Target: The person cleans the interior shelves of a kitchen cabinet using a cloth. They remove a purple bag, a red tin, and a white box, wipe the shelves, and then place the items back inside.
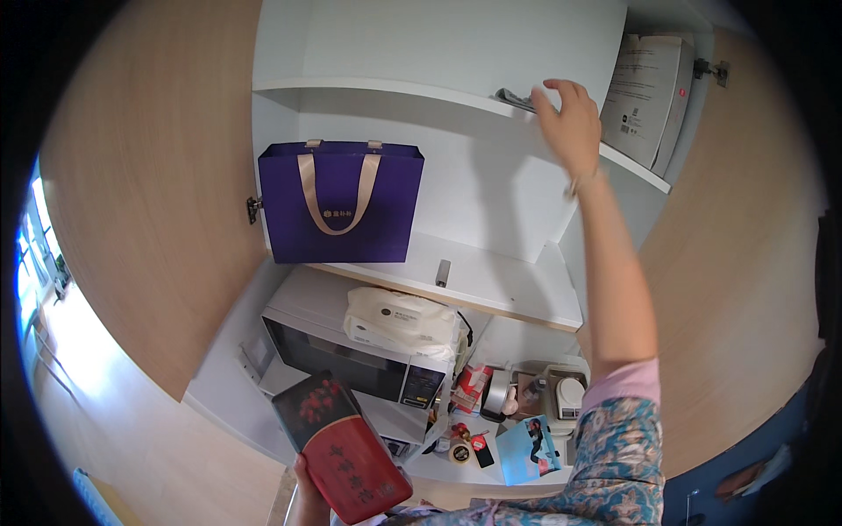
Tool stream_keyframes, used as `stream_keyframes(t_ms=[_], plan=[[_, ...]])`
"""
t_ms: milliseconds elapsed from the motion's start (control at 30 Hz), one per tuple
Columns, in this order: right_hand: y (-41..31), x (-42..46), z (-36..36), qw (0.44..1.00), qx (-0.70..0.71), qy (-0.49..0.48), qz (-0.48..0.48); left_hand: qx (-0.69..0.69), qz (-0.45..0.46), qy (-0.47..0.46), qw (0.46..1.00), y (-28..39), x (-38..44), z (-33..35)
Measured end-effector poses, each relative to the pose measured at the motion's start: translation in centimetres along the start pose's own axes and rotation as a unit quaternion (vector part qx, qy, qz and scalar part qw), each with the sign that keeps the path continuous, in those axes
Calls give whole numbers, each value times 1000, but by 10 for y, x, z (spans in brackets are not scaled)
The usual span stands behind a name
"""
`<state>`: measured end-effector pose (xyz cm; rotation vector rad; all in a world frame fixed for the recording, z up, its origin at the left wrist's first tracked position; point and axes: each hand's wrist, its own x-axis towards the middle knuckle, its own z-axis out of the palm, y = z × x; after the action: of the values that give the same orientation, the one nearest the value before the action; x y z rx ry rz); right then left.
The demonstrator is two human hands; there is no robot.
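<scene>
My left hand (306, 483) grips a red and black rectangular tin (348, 454) with red flowers and writing on its face. The tin is tilted in front of the lower cabinet level. Raised to the upper shelf (395, 85), my right hand (571, 121) is slightly blurred, its thumb and fingers apart. Beside its fingertips, a small dark grey folded item (513, 98) lies at the shelf edge; whether they touch is unclear. On the middle shelf (490, 276), a purple paper gift bag (345, 210) with cream ribbon handles stands upright at the left. A small grey object (443, 273) lies near the shelf's front.
Both cabinet doors stand wide at the sides. Below are a microwave oven (355, 358) with a white soft pack (401, 319) on top, a blue printed folder (529, 450), a tape roll (460, 452) and a kitchen scale (569, 398). A white box (648, 98) fills the upper right compartment.
</scene>
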<state>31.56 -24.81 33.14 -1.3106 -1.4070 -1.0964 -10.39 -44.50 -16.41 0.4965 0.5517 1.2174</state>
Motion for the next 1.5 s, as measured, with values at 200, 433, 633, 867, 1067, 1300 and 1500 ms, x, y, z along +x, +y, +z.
stream_keyframes(t_ms=[200, 433, 633, 867, 1067, 1300, 1500], plan=[[58, 81, 56, 888, 55, -411, 201, -4, -24, -49, 999, -1, 2, 10], [31, 83, 39, 773, 1, -565, 287, -4, -16, -7, 1000, 1, 11, 11], [75, 66, -26, 781, -49, -549, 292, -16, -30, -3, 999, -7, 22, 17], [136, 55, -45, 790, -34, -507, 343, -7, -39, -58, 998, -17, 39, 2], [129, 37, -59, 906, -135, -390, 100, -8, -45, -71, 996, -13, 36, -2], [-8, 16, 13, 958, -80, -237, 142, -2, -27, -50, 998, -6, 30, -6], [-96, 28, 62, 975, 149, -114, 116, 25, -44, -67, 996, 11, 8, 24]])
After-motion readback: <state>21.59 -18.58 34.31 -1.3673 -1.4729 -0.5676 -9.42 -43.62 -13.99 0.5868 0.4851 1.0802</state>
